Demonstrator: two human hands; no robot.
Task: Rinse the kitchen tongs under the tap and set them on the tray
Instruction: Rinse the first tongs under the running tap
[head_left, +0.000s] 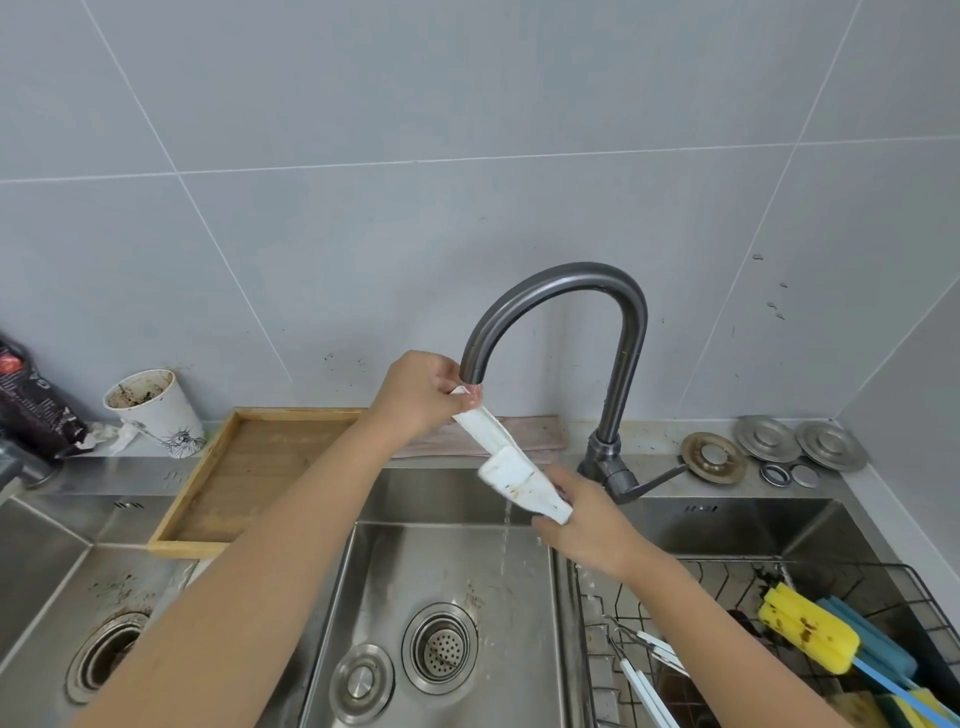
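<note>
Both hands (415, 395) (587, 530) gripping white tongs (511, 462) under tap (561, 291); wire basket (727, 571) with sponges (808, 631); wooden tray (197, 540) bare.

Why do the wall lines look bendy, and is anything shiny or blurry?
Head view: the wide-angle lens makes the wall tile lines fan out and slant toward the edges; soft, even light, no hard shadows; dull glare on the tap and steel sink; the left hand, right hand and white tongs look slightly soft; the water stream is faint.
</note>
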